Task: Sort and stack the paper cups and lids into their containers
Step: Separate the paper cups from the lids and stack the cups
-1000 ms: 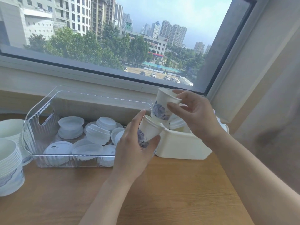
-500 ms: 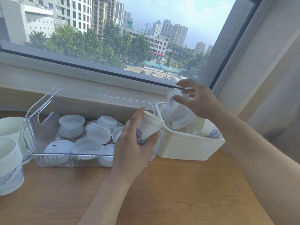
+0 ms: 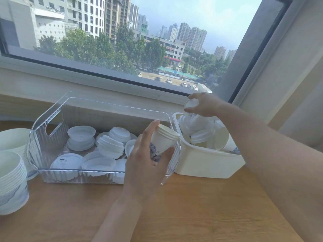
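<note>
While the left hand (image 3: 148, 159) gripped a small stack of paper cups (image 3: 163, 142) in front of the clear bin (image 3: 52, 123) of lids (image 3: 111, 145), the right hand (image 3: 204, 104) clasped another cup (image 3: 189, 104), tipped over the white tub (image 3: 201, 163). That tub held more cups and lids, and both containers sat on the wooden table (image 3: 209, 206).

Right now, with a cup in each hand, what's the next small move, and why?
Probably lower the right hand to set its tipped cup onto the cups lying in the white bin; it hangs right above them, while the left hand holds its cup by the clear bin.
</note>
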The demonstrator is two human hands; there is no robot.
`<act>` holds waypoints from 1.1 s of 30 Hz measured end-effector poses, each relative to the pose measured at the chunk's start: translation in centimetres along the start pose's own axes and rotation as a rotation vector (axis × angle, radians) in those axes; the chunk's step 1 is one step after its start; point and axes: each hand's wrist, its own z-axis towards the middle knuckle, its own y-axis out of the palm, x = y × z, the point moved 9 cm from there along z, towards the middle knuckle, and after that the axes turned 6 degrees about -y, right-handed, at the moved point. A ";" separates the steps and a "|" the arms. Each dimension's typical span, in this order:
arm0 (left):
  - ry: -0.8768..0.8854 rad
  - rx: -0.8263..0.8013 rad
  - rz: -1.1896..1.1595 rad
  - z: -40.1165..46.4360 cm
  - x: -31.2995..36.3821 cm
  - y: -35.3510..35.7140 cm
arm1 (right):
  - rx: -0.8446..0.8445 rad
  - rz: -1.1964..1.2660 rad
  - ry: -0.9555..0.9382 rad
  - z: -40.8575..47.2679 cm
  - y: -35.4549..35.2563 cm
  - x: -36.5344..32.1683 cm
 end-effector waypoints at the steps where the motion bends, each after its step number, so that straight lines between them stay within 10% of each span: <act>1: 0.005 0.001 -0.001 0.0 0.0 0.0 | 0.004 0.002 -0.008 0.0 -0.1 -0.1; 23: 0.012 -0.018 -0.018 -0.1 0.7 0.3 | 0.392 0.601 -0.190 -8.1 -4.7 -1.8; 33: 0.046 -0.115 -0.023 -0.7 2.5 1.8 | 0.261 0.933 -0.275 -16.4 -1.9 -4.4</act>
